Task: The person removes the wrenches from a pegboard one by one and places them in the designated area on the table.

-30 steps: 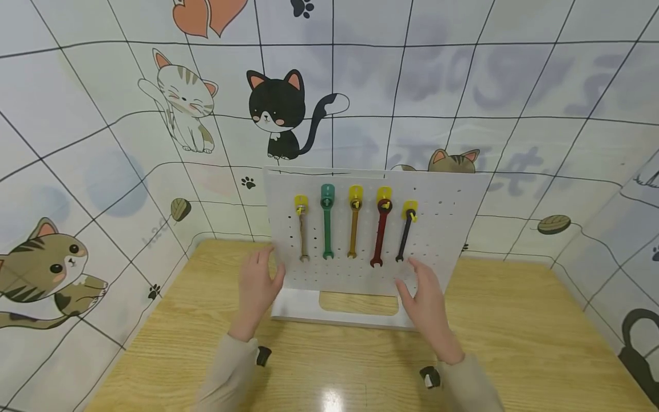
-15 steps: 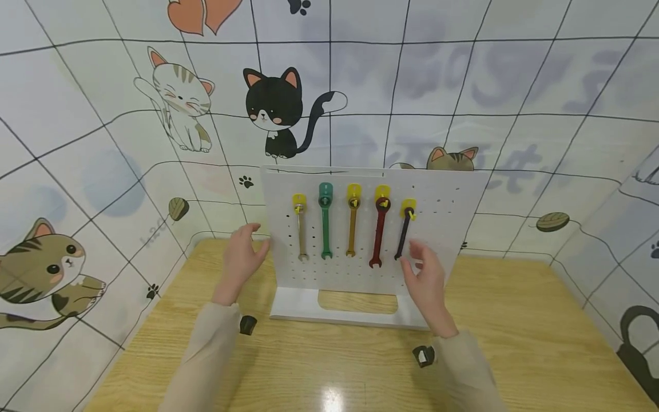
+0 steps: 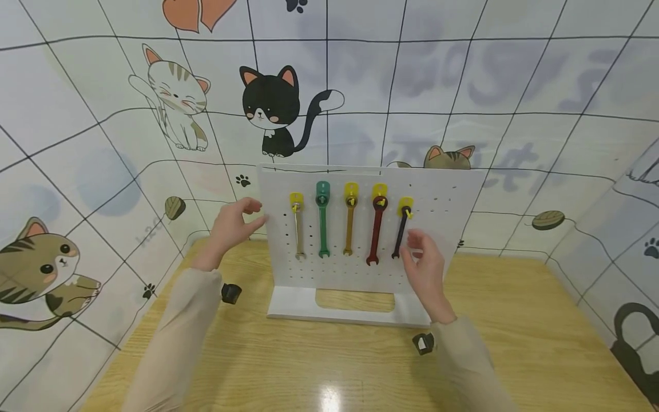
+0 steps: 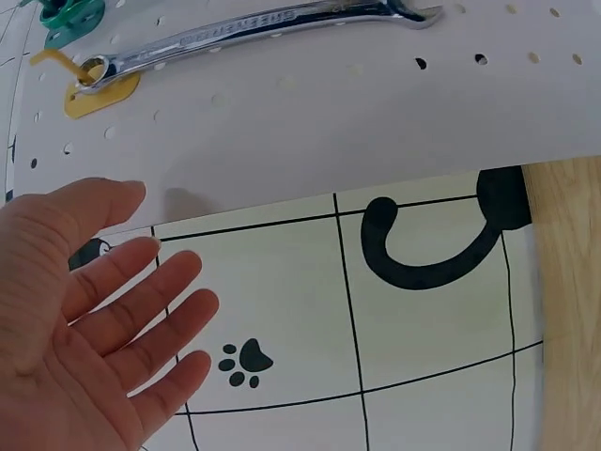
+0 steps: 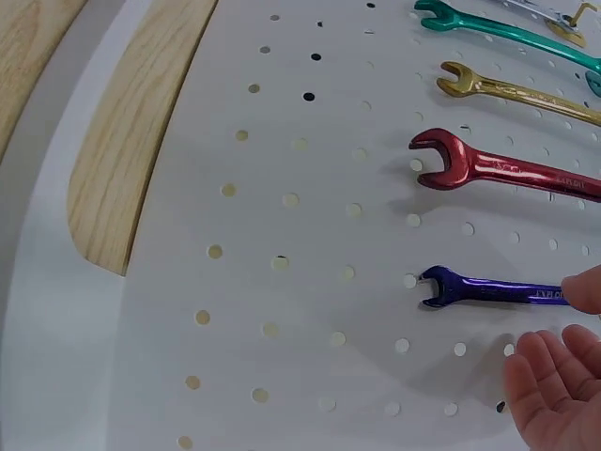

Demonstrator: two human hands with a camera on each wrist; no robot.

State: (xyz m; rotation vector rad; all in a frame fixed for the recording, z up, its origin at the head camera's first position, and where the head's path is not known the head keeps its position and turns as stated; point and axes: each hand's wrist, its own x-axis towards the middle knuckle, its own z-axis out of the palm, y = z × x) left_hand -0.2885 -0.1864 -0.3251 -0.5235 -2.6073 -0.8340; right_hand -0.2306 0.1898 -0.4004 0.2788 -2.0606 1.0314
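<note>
Several combination wrenches hang from hooks on a white pegboard (image 3: 329, 269): silver (image 3: 299, 234), green (image 3: 322, 226), gold (image 3: 349, 226), red (image 3: 376, 232) and dark blue (image 3: 400, 232). My left hand (image 3: 231, 223) is just off the board's left edge, holding nothing. Its thumb and loosely bent fingers are spread apart in the left wrist view, below the silver wrench (image 4: 254, 39). Beside the blue wrench is my right hand (image 3: 424, 266). In the right wrist view, its thumb (image 5: 584, 289) overlaps the blue wrench's handle (image 5: 507, 291), with the fingers apart below; contact is unclear.
The pegboard's white base (image 3: 293, 303) has a rectangular cutout and stands on a wooden table (image 3: 309, 360). Behind it is a wall covering (image 3: 360, 74) with cat drawings and a grid. Yellow hooks (image 3: 351, 189) and one green hook (image 3: 322, 187) carry the wrenches.
My left hand has moved up and left, from in front of the board to outside its left edge. My right hand has risen slightly alongside the blue wrench. The wrenches still hang in place.
</note>
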